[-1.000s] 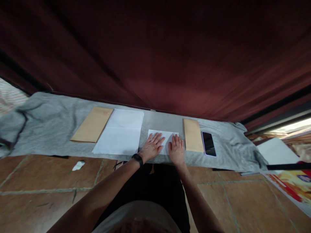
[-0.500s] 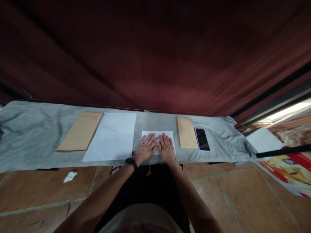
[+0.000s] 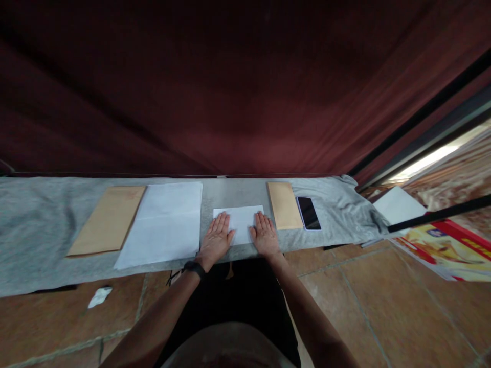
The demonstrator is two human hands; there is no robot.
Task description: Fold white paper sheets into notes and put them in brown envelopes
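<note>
A small folded white paper point(image 3: 240, 224) lies on a grey cloth point(image 3: 46, 220) spread over the floor. My left hand point(image 3: 215, 240) rests flat on the paper's left end, fingers stretched out; a black band sits on that wrist. My right hand point(image 3: 264, 234) lies flat on the paper's right end, fingers together and extended. The bare middle of the paper shows between the two hands.
Left of the hands lie a large white sheet point(image 3: 163, 223) and a tan envelope point(image 3: 107, 220). To the right are a smaller tan envelope point(image 3: 284, 205) and a dark phone point(image 3: 308, 212). A dark red curtain point(image 3: 230, 87) hangs behind. Printed papers point(image 3: 441, 245) lie at far right.
Both hands have slid apart from the middle of the folded paper toward its two ends. The camera view has shifted, so everything sits further left in the frame.
</note>
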